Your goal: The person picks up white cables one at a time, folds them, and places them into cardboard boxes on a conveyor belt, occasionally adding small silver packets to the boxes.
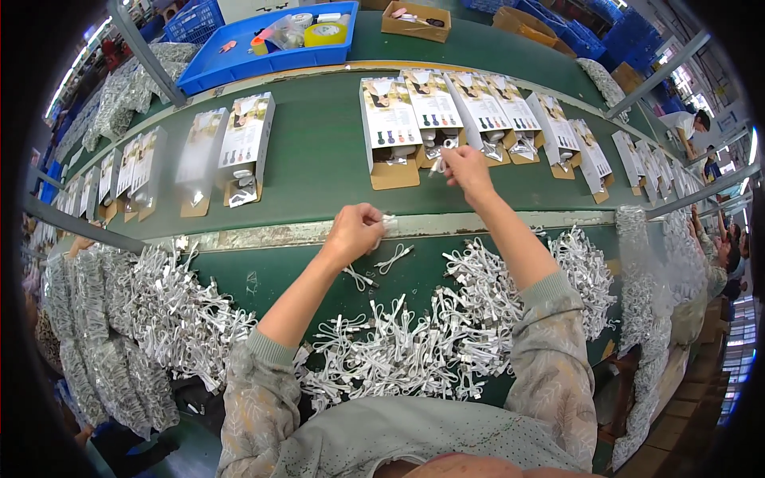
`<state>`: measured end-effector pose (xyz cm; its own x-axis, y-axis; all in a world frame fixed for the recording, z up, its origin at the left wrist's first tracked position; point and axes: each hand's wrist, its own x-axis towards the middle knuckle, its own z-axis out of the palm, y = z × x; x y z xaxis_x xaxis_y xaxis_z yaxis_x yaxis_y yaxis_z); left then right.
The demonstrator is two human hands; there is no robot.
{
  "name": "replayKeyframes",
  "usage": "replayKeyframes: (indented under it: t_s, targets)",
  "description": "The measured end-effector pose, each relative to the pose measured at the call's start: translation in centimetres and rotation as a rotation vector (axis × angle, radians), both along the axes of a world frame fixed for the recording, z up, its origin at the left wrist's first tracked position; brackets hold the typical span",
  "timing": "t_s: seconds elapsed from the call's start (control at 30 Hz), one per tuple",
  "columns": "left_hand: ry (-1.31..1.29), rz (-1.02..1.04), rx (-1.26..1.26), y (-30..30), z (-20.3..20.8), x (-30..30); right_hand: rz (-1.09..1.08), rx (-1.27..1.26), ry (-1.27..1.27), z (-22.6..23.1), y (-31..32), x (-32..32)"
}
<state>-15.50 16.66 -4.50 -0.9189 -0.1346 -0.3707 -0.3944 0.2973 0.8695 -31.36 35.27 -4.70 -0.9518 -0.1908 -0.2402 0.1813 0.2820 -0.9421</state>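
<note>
Grey shirt nearest, left hand pinches a white cable, right hand another cable, its length slanting down-left.

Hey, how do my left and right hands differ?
Your right hand is farther forward, by the open boxes; your left hand is nearer you, at the worn rail. The right holds a white cable; the left's white item is too blurred to identify. Both pinch something white.

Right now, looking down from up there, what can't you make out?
All in the head view:
White thing in the left hand: blurred.
White cable: the right hand covers part.
Whitish box on the left: printed panel blurred.
Cable pile: its top layer and the right sleeve hide cables below.
Distant person in white: hands too small.
</note>
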Motion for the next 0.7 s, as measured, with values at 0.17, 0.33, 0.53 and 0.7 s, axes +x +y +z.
replayKeyframes:
  t_s: [0.17,0.33,0.53,0.7]
  targets:
    - [0.291,0.061,-0.335,1.7,-2.2,-1.2,-0.114,0.714,0.463,-5.3,2.8,-7.5]
    - [0.825,-0.316,-0.751,6.4,-0.9,-6.9,-0.086,0.807,0.634,-6.7,3.2,-9.0]
    - [0.884,-0.628,-1.063,8.6,-4.3,-13.3,0.168,0.849,0.749,-3.7,5.8,-4.8]
    - [0.715,-0.51,-1.197,7.9,-3.8,-11.9,0.359,0.768,0.627,1.2,6.3,1.1]
